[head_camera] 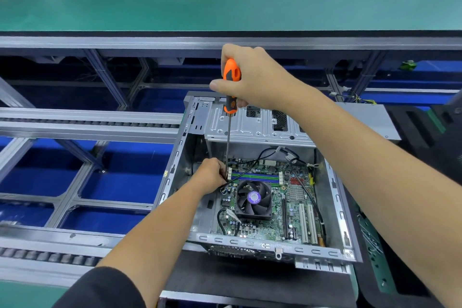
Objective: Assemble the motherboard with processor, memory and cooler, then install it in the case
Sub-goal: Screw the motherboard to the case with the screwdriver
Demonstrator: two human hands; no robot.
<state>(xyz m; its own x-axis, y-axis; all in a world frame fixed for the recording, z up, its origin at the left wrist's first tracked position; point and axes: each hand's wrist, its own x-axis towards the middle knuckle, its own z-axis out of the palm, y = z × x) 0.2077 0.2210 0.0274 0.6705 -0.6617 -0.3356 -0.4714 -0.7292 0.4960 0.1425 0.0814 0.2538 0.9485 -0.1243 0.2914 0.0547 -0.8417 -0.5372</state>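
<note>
Gripping, with the right hand (246, 77), the orange-and-black plastic handle of a long steel-shafted screwdriver (231, 87), fingers curled fully round it, thumb pointing toward 9 o'clock. Holding the shaft nearly upright, tip down at the board's 11 o'clock corner. Steadying with the left hand (210, 175), fingers curled and pinching around the lower shaft (tip itself hidden behind the fingers). Sitting flat inside the open grey sheet-metal computer case (175, 165): the green printed-circuit motherboard (282, 205), carrying a black square cooler fan with purple round label (253, 199) at centre and blue-and-green memory slots (255, 177) just toward 12 o'clock of it. Trailing across the board toward 4 o'clock, thin black cables (310, 195). Stretching beyond at 12 o'clock, a green-matted workbench (225, 0).
</note>
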